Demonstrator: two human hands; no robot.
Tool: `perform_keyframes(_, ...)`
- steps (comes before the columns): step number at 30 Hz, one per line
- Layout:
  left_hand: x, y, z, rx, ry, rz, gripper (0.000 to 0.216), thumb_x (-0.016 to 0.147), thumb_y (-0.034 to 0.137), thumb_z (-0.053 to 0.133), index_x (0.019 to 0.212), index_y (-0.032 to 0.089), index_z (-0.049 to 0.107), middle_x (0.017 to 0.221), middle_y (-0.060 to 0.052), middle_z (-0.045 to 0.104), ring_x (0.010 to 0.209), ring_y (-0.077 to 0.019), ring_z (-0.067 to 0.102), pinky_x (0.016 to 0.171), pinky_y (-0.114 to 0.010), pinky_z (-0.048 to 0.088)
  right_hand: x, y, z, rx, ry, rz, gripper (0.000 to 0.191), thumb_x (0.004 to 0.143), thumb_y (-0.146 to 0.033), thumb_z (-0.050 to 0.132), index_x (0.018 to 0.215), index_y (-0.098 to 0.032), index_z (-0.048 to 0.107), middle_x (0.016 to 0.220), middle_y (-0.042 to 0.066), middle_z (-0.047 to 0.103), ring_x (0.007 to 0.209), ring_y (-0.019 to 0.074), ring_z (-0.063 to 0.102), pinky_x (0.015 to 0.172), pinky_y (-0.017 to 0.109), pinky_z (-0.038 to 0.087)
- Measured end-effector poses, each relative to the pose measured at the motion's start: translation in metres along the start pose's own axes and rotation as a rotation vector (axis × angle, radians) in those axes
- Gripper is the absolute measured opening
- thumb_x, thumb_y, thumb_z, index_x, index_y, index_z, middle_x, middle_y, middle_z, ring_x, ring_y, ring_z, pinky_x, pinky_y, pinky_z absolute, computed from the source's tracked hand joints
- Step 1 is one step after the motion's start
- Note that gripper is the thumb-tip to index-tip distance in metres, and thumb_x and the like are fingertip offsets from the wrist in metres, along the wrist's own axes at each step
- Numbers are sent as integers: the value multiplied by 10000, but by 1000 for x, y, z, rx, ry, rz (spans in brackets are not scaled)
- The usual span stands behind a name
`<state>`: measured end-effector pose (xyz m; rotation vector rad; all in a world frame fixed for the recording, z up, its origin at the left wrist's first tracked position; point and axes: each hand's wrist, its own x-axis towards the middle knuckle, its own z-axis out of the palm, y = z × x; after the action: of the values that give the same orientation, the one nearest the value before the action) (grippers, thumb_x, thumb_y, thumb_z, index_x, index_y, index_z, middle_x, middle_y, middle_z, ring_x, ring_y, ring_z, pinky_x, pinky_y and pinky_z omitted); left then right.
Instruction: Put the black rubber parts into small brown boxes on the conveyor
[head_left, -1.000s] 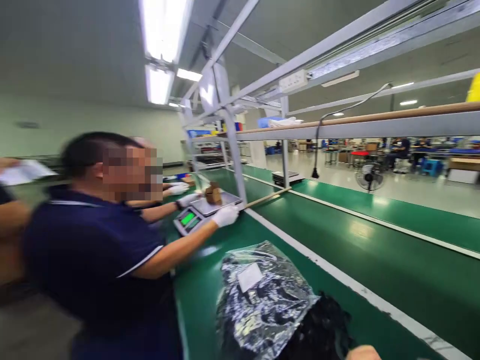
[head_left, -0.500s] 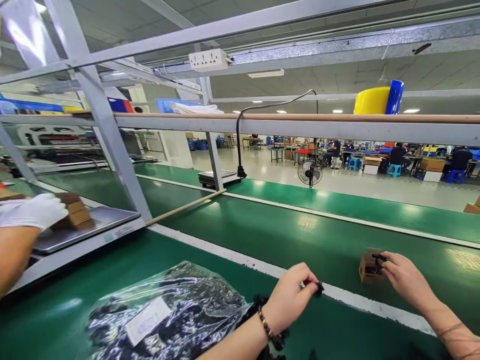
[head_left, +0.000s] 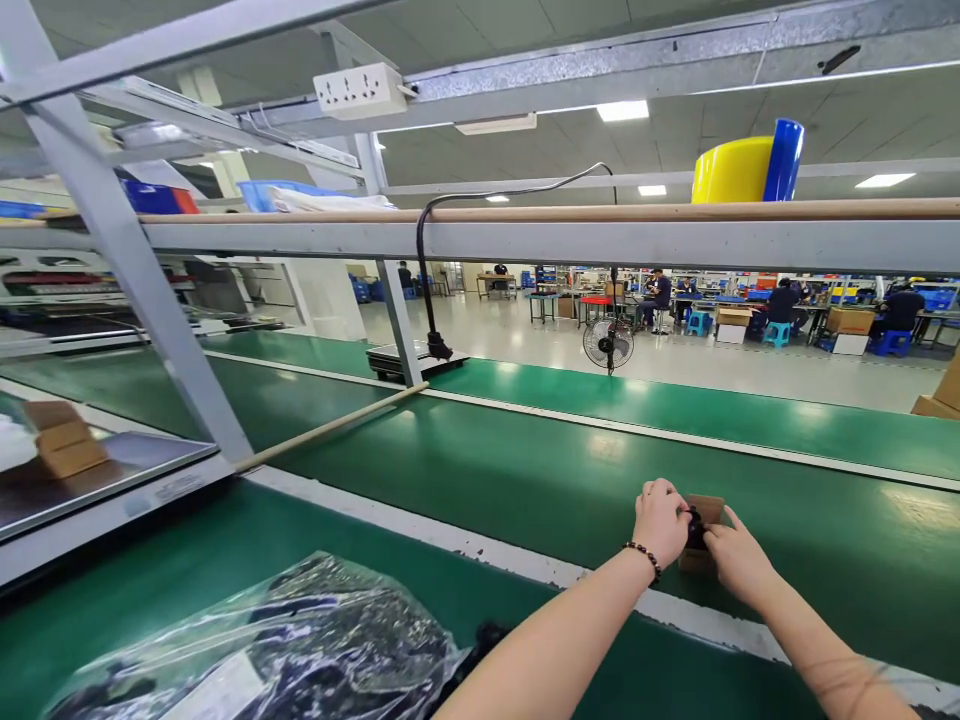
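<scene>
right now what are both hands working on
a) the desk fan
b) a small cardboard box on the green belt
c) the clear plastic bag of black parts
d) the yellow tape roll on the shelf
b: the left hand and right hand meet at a small cardboard box on the green belt, with a small black part between the fingers; the plastic bag lies apart, untouched.
</scene>
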<state>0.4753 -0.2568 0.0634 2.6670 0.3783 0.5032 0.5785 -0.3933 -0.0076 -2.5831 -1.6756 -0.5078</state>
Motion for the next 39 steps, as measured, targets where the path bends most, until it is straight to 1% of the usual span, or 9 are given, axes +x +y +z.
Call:
perform_keyframes(4,7,-8,16,91,-38,-35,191,842,222,512,899,183,690,1204,-89,496,1155,-258,391,939,-392,365,2,-14,-2,16,-17,11,345,732,-36,446,929,-181,690,1110,109,669,1175,295,475,1084,640,62)
perform_keyframes(10,17,-20,21,256,-185,-18,297,801,232,509,1018,149,694,1309,-150,442,1276,-346,247,1031,-499,237,13,-32,-11,50,-56,28,377,741,-56,443,976,-201,701,1168,92,649,1259,332,372,1072,658,43)
perform_keyframes(16,17,-39,11,289,-258,-142,365,786,269,515,1083,106,651,1240,-196,482,1122,-338,447,893,-448,431,32,-47,-11,73,-70,11,387,765,-67,420,1038,-160,678,1173,115,641,1273,334,356,1071,661,41)
perform_keyframes(20,3,-61,-11,262,-238,-47,429,792,230,508,1215,219,577,1461,-103,282,1274,-308,337,999,-416,376,40,-59,-9,82,-64,5,443,790,-77,402,1177,-148,606,1226,126,607,1298,316,334,1092,624,41)
perform_keyframes(25,-2,-81,-21,316,-296,2,364,752,251,567,1103,282,660,1535,-18,164,1373,-398,125,1065,-535,246,52,-82,-8,90,-62,39,496,817,-108,405,1293,-175,526,1258,134,581,1341,363,263,1063,668,5)
perform_keyframes(29,-2,-90,-22,332,-289,-46,322,749,248,579,1052,210,682,1513,-90,219,1369,-420,126,1051,-544,255,66,-103,-12,91,-74,73,447,848,-125,379,1255,-157,561,1217,148,603,1351,390,234,1040,697,2)
perform_keyframes(35,-40,-87,-59,341,-184,-28,600,758,182,573,1344,230,458,1496,-119,236,1369,-370,155,1073,-500,246,54,-118,-38,114,-81,16,567,772,-107,468,1338,-140,468,1403,163,446,1357,370,230,1069,644,79)
perform_keyframes(37,-65,-82,-75,335,-160,76,485,765,165,560,1247,220,552,1416,-117,368,1343,-339,222,1069,-473,262,31,-119,-51,141,-61,-57,610,742,-99,488,1347,-165,451,1460,143,372,1355,337,244,1089,590,111)
perform_keyframes(39,-94,-77,-86,312,-241,160,284,787,168,541,1036,217,671,1220,-107,543,1218,-309,404,1001,-438,352,1,-117,-64,192,-60,-114,493,767,-99,455,1239,-206,551,1378,117,481,1301,306,338,1088,567,147)
